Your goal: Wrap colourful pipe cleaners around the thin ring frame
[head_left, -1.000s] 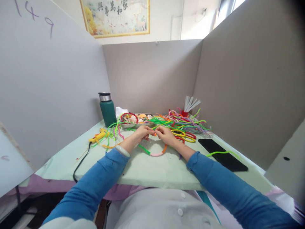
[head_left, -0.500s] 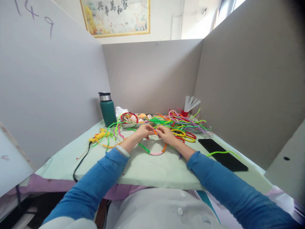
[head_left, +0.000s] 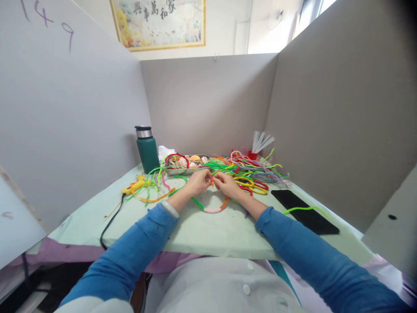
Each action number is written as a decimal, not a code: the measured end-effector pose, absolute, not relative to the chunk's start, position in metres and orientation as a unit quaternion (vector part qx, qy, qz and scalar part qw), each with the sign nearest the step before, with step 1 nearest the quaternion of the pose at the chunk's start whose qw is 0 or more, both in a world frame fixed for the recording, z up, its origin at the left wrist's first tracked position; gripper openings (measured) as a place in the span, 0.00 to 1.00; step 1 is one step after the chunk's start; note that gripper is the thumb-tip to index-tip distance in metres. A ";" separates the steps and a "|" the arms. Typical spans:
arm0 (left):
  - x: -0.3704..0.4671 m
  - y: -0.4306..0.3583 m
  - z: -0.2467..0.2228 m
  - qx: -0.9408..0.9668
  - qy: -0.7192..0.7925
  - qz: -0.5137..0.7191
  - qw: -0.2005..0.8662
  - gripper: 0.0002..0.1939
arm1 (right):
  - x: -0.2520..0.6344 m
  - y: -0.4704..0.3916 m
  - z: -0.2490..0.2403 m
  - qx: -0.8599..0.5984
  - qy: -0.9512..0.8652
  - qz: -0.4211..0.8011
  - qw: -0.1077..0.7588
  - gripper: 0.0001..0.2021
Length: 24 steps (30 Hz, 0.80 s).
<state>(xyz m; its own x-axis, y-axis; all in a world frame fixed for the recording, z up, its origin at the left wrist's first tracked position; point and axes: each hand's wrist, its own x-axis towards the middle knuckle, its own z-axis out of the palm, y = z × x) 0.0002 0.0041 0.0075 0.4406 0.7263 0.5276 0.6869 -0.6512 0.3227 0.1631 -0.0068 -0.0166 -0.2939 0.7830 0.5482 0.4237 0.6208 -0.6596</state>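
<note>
Over the middle of the table, my left hand (head_left: 198,181) and my right hand (head_left: 226,184) meet with their fingers pinched. Between the fingertips shows a short bit of orange pipe cleaner (head_left: 212,181); both hands grip it. Below them curves a ring wrapped in coloured pipe cleaner (head_left: 212,211), with green, pink and orange stretches. Its upper part is hidden behind my hands, so I cannot tell whether the orange bit joins it.
A heap of pipe cleaners (head_left: 250,171) lies behind and to the right. A metal tray (head_left: 187,171) of shells, a green bottle (head_left: 147,152) and a yellow glue gun (head_left: 135,184) stand left. A black phone-like slab (head_left: 304,211) lies right. Partitions (head_left: 208,104) enclose the table.
My left hand has shifted slightly right, its fingers curling closer to the right hand's. The right hand stays almost where it was, and the ring has barely moved.
</note>
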 end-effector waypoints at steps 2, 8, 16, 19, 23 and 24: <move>0.000 0.003 0.008 0.851 0.415 0.323 0.014 0.07 | 0.163 -0.007 -0.016 -0.385 -0.780 0.202 0.451 0.09; -0.001 0.002 0.007 0.855 0.402 0.329 0.008 0.06 | 0.162 -0.007 -0.015 -0.382 -0.782 0.201 0.449 0.09; -0.002 0.001 0.008 0.856 0.411 0.314 -0.007 0.06 | 0.162 -0.009 -0.013 -0.384 -0.782 0.200 0.448 0.09; -0.001 -0.001 0.009 0.856 0.423 0.297 -0.023 0.07 | 0.162 -0.010 -0.012 -0.394 -0.780 0.201 0.443 0.09; 0.000 -0.006 0.011 0.855 0.437 0.276 -0.044 0.10 | 0.162 -0.010 -0.013 -0.391 -0.783 0.196 0.442 0.10; 0.001 -0.007 0.012 0.855 0.439 0.272 -0.049 0.11 | 0.162 -0.009 -0.013 -0.389 -0.784 0.195 0.442 0.10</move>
